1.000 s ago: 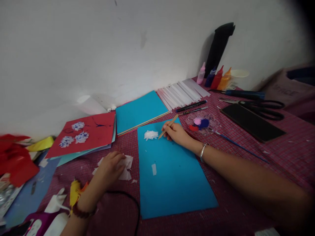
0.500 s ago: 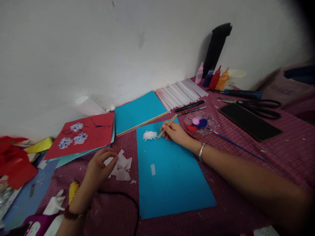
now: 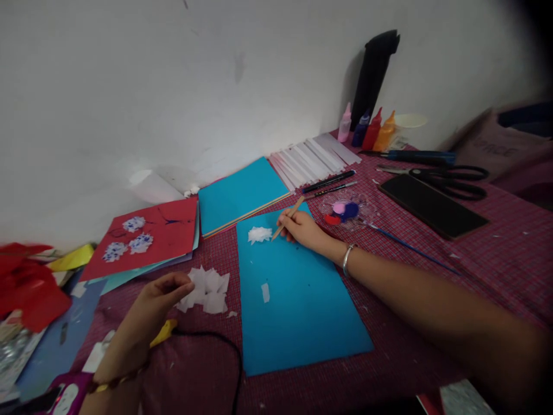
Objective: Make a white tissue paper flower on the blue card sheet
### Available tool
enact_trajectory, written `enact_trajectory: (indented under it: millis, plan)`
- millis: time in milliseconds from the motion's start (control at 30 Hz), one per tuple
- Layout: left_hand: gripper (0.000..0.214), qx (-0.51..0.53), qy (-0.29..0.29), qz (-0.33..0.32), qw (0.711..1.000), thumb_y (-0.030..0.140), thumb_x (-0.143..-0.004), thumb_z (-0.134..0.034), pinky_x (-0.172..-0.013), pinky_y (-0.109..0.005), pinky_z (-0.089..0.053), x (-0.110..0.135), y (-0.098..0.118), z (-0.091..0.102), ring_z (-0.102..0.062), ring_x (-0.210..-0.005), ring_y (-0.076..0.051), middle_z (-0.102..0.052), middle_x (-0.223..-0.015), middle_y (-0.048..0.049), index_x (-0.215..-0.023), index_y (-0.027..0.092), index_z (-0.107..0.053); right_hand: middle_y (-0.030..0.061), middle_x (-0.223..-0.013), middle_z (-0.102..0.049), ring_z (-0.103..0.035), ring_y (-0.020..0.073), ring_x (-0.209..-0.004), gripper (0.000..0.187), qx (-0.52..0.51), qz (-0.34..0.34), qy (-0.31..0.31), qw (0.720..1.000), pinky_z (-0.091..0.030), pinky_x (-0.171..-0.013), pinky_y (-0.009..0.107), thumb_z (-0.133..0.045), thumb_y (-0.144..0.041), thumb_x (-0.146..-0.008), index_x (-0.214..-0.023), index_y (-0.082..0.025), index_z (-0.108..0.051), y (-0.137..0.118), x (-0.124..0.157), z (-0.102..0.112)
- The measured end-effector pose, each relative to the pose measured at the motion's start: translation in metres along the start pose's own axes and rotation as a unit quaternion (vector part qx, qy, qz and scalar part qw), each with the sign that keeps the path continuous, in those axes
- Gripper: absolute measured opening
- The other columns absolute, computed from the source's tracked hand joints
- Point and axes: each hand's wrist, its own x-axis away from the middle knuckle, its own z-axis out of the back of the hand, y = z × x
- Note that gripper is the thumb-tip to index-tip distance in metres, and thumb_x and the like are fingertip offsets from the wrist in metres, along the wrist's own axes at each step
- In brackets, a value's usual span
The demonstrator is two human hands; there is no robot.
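Note:
My right hand [image 3: 302, 229] grips a thin flat wooden stick [image 3: 295, 208], its lower tip on the blue sheet of paper [image 3: 298, 311]. Just left of that tip sits a ruffled white paper cluster [image 3: 260, 234], and a small white paper piece [image 3: 265, 293] lies lower on the sheet. Thumb and fingertips of my left hand [image 3: 166, 294] meet in a pinch at the left edge of a pile of white paper scraps [image 3: 209, 288]. Whether a scrap is between them is too small to tell.
Left lies a red sheet [image 3: 173, 236] with white-and-blue flowers. Behind are another blue sheet [image 3: 242, 193] and white paper strips [image 3: 309, 161]. On the right are a paint palette [image 3: 365, 210], a blue paintbrush [image 3: 415, 248], scissors [image 3: 453, 180] and paint bottles [image 3: 372, 129]. A black cord [image 3: 216, 334] runs near my left wrist.
My left hand has drawn back down and left from the scraps, its fingertips now pinched together, uncovering more of the pile. The right hand keeps the stick beside the white cluster; the view shifted slightly.

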Motion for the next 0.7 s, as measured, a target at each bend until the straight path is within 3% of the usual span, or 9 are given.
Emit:
enact_trajectory:
  millis: [133, 267, 533, 633, 700]
  plan:
    - [0.03, 0.052, -0.023, 0.021, 0.998, 0.04, -0.06, -0.074, -0.047, -0.019, -0.035, 0.006, 0.003, -0.004, -0.044, -0.051, -0.008, -0.053, -0.057, 0.0053, -0.065, 0.018, -0.054, -0.0019, -0.06, -0.055, -0.048, 0.0072, -0.041, 0.018, -0.006, -0.006, 0.002, 1.0, -0.037, -0.036, 0.017, -0.041, -0.024, -0.089, -0.076, -0.016, -0.051, 0.0, 0.0, 0.0]
    - [0.028, 0.016, -0.032, -0.027, 0.999, 0.037, -0.067, -0.069, -0.044, -0.018, -0.031, 0.003, 0.008, -0.017, -0.041, -0.046, -0.007, -0.053, -0.053, 0.006, -0.065, 0.019, -0.048, -0.0024, -0.058, -0.055, -0.048, 0.0071, -0.04, 0.017, -0.008, -0.011, 0.002, 1.0, -0.035, -0.035, 0.017, -0.042, -0.022, -0.089, -0.078, -0.015, -0.052, 0.0, -0.001, 0.001]
    - [0.03, 0.005, -0.074, -0.124, 0.989, 0.036, -0.064, -0.07, -0.042, -0.018, -0.03, -0.021, 0.04, -0.065, -0.038, -0.045, -0.005, -0.049, -0.058, 0.0064, -0.059, 0.018, -0.046, -0.0021, -0.062, -0.058, -0.049, 0.0058, -0.041, 0.014, 0.003, -0.011, -0.022, 1.0, -0.035, -0.037, 0.015, -0.044, -0.02, -0.089, -0.079, -0.015, -0.053, 0.001, -0.003, 0.0]
    - [0.028, 0.027, -0.089, -0.11, 0.99, 0.034, -0.066, -0.068, -0.038, -0.017, -0.026, -0.034, 0.043, -0.081, -0.033, -0.038, -0.005, -0.042, -0.047, 0.0096, -0.061, 0.02, -0.044, -0.0014, -0.067, -0.06, -0.049, 0.0057, -0.042, 0.014, 0.02, 0.004, -0.011, 1.0, -0.034, -0.037, 0.016, -0.044, -0.021, -0.089, -0.081, -0.016, -0.054, 0.0, -0.002, -0.001]
    - [0.025, 0.056, -0.107, -0.097, 0.988, 0.034, -0.068, -0.066, -0.04, -0.018, -0.032, -0.041, 0.043, -0.089, -0.041, -0.038, -0.007, -0.046, -0.045, 0.009, -0.064, 0.02, -0.045, -0.0007, -0.07, -0.061, -0.05, 0.0056, -0.043, 0.015, 0.024, 0.01, -0.009, 1.0, -0.034, -0.037, 0.016, -0.044, -0.022, -0.09, -0.081, -0.016, -0.054, -0.001, -0.001, -0.001]
